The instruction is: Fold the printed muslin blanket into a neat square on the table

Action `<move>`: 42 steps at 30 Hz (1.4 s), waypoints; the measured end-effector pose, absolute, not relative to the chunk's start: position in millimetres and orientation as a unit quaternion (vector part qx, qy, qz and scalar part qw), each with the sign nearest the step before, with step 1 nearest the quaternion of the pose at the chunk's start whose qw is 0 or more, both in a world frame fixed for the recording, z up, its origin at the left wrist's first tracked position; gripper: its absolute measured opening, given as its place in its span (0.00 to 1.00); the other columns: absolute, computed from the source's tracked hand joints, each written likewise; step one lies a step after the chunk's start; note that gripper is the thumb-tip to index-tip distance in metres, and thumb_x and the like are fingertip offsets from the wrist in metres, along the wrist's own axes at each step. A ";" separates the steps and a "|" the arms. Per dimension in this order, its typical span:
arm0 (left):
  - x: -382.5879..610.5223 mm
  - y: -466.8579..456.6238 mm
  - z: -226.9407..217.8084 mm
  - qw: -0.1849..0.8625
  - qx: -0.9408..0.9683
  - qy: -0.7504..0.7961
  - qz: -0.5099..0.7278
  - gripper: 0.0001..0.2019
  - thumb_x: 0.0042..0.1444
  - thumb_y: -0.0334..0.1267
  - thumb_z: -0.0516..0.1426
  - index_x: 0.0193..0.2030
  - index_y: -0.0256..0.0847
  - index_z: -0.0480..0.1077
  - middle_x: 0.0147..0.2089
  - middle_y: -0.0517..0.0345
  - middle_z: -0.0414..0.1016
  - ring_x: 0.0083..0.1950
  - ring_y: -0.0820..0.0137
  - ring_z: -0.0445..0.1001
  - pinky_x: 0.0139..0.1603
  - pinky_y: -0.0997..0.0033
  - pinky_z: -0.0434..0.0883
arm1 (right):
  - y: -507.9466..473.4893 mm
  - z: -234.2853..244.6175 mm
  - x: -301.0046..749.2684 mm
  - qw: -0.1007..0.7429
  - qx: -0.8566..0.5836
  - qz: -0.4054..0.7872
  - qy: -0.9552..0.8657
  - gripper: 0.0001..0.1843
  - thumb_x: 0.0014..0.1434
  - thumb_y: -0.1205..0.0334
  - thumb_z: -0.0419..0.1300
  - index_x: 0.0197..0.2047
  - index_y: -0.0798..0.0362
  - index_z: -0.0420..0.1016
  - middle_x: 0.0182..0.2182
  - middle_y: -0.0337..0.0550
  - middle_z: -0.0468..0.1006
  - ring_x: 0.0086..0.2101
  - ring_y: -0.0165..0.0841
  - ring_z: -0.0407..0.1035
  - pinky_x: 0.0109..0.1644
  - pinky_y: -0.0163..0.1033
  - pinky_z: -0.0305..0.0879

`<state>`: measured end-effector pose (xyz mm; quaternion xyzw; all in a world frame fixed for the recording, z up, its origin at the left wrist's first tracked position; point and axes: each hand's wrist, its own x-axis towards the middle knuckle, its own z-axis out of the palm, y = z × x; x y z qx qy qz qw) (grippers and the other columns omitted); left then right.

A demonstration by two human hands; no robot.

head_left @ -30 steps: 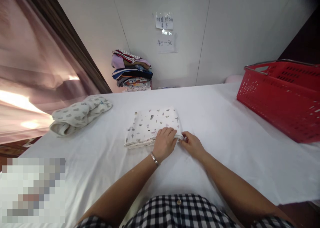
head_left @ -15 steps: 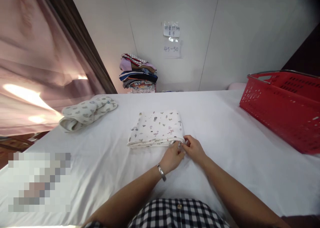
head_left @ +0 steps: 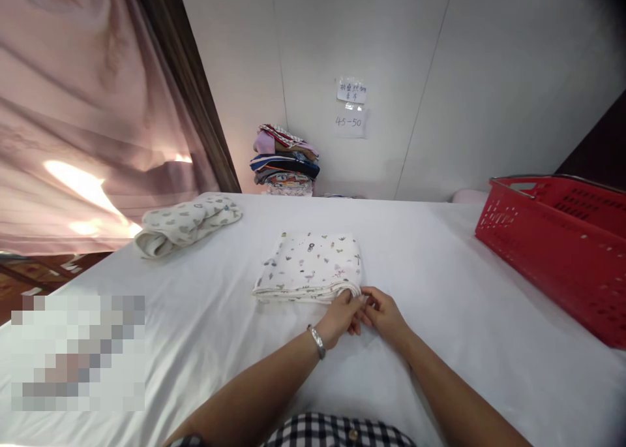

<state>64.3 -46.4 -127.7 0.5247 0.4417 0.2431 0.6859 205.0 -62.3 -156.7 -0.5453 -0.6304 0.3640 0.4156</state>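
Observation:
A white cloth [head_left: 313, 261] printed with small plants and animals lies folded into a flat rectangle, its layered edge facing me. At its near right corner, my left hand [head_left: 343, 313] pinches the layers, the thumb pushed in at the fold and fingers underneath. A bracelet [head_left: 317, 341] circles that wrist. My right hand [head_left: 385, 311] is closed at the same corner, thumb and fingertips gripping the cloth's edge right beside the left fingers. The corner between the two hands is lifted a little and partly covered by the fingers.
A rolled cloth with grey shapes [head_left: 188, 224] lies on the far left of the white-covered table [head_left: 420, 251]. A red basket [head_left: 552, 251] stands at the right. Beyond the back edge rises a stack of folded clothes [head_left: 286, 163]. A pink curtain [head_left: 98, 107] hangs at left.
The view has tilted upward, so everything sits lower in it. My left thumb now tucks into the fold at the corner, and the corner's edge is raised and rounder than before.

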 end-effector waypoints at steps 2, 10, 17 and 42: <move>65.4 -44.4 -129.5 0.678 0.522 0.451 0.254 0.17 0.54 0.52 0.48 0.39 0.38 0.57 0.21 0.63 0.69 0.14 0.78 0.63 0.14 0.80 0.54 | -61.1 -157.8 204.6 0.424 -0.541 0.369 -0.626 0.17 0.52 0.60 0.53 0.45 0.54 0.69 0.24 0.37 0.70 0.25 0.29 0.63 0.29 0.34 0.61; 75.6 -45.8 -137.7 0.650 0.479 0.498 0.318 0.10 0.55 0.43 0.49 0.32 0.38 0.59 0.16 0.65 0.66 0.14 0.75 0.65 0.13 0.80 0.53 | -60.0 -154.8 208.4 0.430 -0.532 0.391 -0.616 0.15 0.51 0.64 0.50 0.41 0.53 0.73 0.32 0.42 0.76 0.33 0.32 0.69 0.40 0.40 0.65; 78.6 -48.6 -137.5 0.652 0.471 0.510 0.305 0.06 0.55 0.38 0.46 0.34 0.39 0.58 0.16 0.63 0.68 0.16 0.72 0.69 0.14 0.79 0.55 | -49.0 -150.0 215.0 0.471 -0.598 0.396 -0.513 0.17 0.52 0.55 0.54 0.43 0.53 0.71 0.39 0.46 0.75 0.35 0.36 0.70 0.32 0.39 0.69; 39.5 -82.5 -138.0 0.546 0.708 0.407 0.184 0.17 0.50 0.33 0.43 0.13 0.38 0.61 0.16 0.58 0.67 0.19 0.76 0.66 0.20 0.80 0.60 | 39.9 -131.1 250.2 0.450 -0.698 0.375 -0.411 0.46 0.36 0.56 0.68 0.59 0.51 0.59 0.41 0.47 0.70 0.31 0.32 0.68 0.29 0.34 0.67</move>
